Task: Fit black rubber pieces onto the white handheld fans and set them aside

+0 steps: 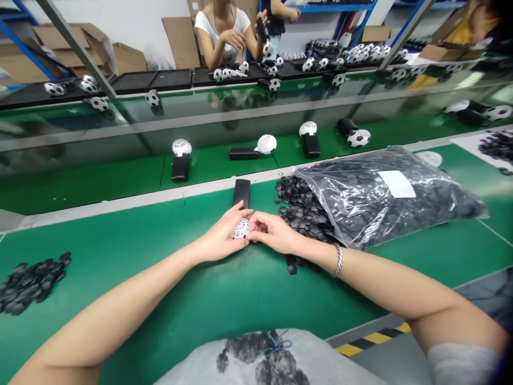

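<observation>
A white lattice ball head (241, 229) on a black handle (242, 193) lies on the green table, the handle pointing away from me. My left hand (226, 232) is wrapped around the ball from the left, thumb and fingers on its sides. From the right, my right hand (270, 231) pinches at the ball's edge with thumb and index finger. Whatever small piece sits between those fingertips is too hidden to make out. Beside my right hand spreads a heap of black flat pieces (304, 208), spilling from a clear plastic bag (377, 200).
Another pile of black pieces (34, 280) lies at the left. Beyond a metal rail (132, 204), several ball-headed devices (181, 160) rest on a green conveyor (136, 174). Across it a person (226, 37) holds a similar device near black trays (152, 80).
</observation>
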The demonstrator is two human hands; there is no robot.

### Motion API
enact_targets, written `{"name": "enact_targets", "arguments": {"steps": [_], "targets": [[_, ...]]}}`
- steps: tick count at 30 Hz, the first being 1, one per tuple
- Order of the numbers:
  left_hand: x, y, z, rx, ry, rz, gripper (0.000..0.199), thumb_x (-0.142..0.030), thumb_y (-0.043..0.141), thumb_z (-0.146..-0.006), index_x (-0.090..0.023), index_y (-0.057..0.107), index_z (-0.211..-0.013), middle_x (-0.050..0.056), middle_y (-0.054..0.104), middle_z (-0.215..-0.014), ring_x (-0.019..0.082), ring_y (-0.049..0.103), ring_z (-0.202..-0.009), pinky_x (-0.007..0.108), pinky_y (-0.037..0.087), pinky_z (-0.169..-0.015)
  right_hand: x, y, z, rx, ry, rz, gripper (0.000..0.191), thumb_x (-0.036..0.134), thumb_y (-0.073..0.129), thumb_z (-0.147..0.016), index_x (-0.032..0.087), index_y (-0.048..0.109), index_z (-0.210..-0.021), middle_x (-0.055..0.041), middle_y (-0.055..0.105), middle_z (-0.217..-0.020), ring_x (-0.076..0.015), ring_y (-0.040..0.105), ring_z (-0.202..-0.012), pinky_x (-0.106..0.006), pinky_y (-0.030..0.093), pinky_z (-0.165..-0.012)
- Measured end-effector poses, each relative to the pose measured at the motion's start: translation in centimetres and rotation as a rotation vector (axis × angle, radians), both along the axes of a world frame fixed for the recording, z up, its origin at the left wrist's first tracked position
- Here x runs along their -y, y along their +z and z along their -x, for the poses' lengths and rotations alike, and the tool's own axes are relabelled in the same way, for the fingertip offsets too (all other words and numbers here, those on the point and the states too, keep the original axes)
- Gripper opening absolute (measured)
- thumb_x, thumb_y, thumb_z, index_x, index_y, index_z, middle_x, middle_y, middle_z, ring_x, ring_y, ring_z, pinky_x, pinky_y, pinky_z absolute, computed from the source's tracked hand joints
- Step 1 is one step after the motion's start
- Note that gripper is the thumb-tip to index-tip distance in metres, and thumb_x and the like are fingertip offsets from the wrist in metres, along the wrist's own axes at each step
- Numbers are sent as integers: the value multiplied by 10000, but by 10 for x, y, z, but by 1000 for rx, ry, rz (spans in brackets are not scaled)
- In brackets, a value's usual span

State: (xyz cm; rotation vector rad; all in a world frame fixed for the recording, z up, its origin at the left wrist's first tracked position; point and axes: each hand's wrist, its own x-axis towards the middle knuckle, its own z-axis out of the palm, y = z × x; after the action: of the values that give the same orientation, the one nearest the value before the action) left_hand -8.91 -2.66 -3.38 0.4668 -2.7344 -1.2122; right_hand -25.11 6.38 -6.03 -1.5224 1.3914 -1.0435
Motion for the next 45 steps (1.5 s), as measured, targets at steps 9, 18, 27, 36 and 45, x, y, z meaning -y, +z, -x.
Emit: {"name": "enact_targets", "arguments": {"steps": [9, 18, 27, 36, 45], "targets": [[-8, -5, 0, 50, 272, 103, 523, -384, 653, -628, -207, 493, -1093, 113, 334, -1230, 317, 283, -1216, 493, 271, -1002, 12, 17, 58, -1369, -98, -12, 144, 80, 460, -792, 84, 604, -800, -140, 596, -821, -242, 535, -800, -328, 407, -673], [8, 1, -15, 48, 172, -4, 550, -148, 569, -617, -203, 432, -1147, 71, 388, -1210, 236, 411, -1120, 386, 331, -986, 16, 21, 62, -1090, -145, 53, 181, 52, 461, -789, 95, 582, -916, -115, 591, -905, -175, 560, -812, -270, 428, -723], [10, -2, -15, 11, 135, 31, 535, -123, 546, -596, -195, 451, -1117, 54, 442, -1076, 212, 438, -1052, 348, 374, -932, 9, 27, 3, -187, 141, 139, 172, 183, 584, -753, 147, 536, -914, -2, 603, -788, -98, 564, -738, -232, 449, -728], [6, -5, -5, -33, 256, 56, 337, -322, 608, -666, -189, 518, -962, 34, 503, -945, 204, 500, -927, 340, 416, -828, 23, 16, 2, -168, 159, 168, 143, 182, 580, -744, 151, 497, -856, -11, 577, -806, -104, 552, -745, -245, 453, -717], [2, -7, -3, -31, 269, 153, 278, -238, 570, -663, -185, 517, -930, 40, 510, -919, 215, 488, -908, 349, 412, -805, 31, 12, 5, -176, 150, 128, 194, 247, 648, -699, 151, 511, -798, 19, 565, -712, -87, 525, -651, -206, 428, -624]]}}
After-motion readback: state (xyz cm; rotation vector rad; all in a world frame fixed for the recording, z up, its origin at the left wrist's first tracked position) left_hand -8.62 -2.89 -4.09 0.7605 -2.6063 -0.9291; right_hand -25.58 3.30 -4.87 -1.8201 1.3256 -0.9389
